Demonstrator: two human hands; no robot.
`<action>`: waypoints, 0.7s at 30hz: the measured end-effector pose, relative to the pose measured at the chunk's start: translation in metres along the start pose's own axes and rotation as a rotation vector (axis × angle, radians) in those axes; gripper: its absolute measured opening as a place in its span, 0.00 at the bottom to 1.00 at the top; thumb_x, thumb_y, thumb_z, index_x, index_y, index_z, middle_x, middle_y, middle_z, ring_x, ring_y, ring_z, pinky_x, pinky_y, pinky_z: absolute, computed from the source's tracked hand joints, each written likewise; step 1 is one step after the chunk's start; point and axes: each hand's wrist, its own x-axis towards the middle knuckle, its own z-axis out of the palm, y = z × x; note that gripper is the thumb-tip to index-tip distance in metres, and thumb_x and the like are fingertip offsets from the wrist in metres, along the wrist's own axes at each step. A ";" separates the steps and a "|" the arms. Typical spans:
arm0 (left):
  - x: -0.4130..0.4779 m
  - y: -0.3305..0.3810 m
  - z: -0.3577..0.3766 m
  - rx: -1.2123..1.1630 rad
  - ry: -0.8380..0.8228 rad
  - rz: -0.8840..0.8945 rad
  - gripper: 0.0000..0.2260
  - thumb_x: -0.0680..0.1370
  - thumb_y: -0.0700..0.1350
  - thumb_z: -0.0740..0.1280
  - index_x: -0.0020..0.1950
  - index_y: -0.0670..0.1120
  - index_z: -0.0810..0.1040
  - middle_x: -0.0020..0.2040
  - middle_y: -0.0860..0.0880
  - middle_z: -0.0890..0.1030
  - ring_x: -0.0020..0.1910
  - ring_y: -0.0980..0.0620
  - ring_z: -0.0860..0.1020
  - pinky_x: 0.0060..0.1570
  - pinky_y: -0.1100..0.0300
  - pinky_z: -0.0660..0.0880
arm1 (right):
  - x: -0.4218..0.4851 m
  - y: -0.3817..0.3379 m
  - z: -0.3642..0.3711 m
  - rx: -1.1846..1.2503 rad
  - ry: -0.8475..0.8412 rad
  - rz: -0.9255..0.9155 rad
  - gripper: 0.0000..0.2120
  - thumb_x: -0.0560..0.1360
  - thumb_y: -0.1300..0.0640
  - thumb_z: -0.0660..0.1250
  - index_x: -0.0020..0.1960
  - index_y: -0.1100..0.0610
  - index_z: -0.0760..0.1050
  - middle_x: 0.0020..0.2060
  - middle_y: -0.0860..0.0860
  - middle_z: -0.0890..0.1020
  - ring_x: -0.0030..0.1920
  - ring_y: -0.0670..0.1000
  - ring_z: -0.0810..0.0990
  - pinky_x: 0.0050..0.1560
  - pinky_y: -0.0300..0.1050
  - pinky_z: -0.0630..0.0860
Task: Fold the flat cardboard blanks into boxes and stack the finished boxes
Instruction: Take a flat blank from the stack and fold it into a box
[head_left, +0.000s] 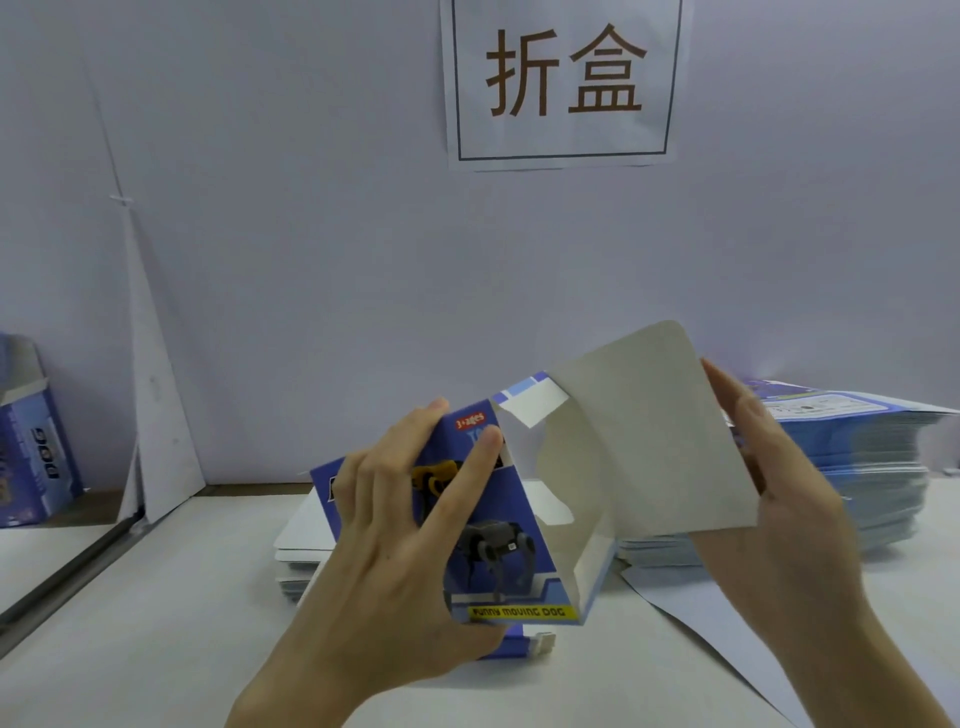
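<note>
The left hand grasps the half-opened box above the table, fingers over its printed panel, thumb at the lower edge. The right hand lays straight fingers against the raised grey flap (which hides its thumb). A tall stack of blanks sits just behind that hand; a lower pile lies behind the box. A finished box stands far left, below a wall sign.

Wall sign: "折盒". Held box: yellow strip "FUNNY MOVING DOG", red badge probably "3+ ages". Left box: "DOG".
</note>
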 end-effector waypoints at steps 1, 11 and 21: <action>0.000 0.001 0.000 0.008 -0.002 0.005 0.55 0.56 0.62 0.77 0.75 0.49 0.52 0.71 0.40 0.59 0.67 0.42 0.61 0.57 0.45 0.71 | 0.001 0.002 0.000 -0.007 -0.038 0.076 0.16 0.79 0.50 0.58 0.49 0.46 0.85 0.33 0.47 0.82 0.33 0.43 0.79 0.34 0.32 0.75; -0.001 -0.010 -0.002 -0.070 -0.027 -0.026 0.55 0.56 0.59 0.78 0.76 0.52 0.51 0.72 0.42 0.57 0.67 0.41 0.61 0.53 0.43 0.76 | 0.003 0.011 0.000 -0.390 -0.005 0.107 0.17 0.69 0.40 0.62 0.46 0.47 0.85 0.40 0.51 0.86 0.40 0.52 0.81 0.43 0.50 0.74; 0.000 -0.002 0.006 -0.041 -0.094 -0.012 0.52 0.60 0.57 0.72 0.77 0.51 0.48 0.74 0.40 0.54 0.73 0.35 0.58 0.62 0.29 0.64 | 0.002 0.012 0.006 -0.396 0.047 0.020 0.15 0.73 0.46 0.61 0.43 0.49 0.86 0.38 0.48 0.85 0.36 0.42 0.80 0.33 0.29 0.74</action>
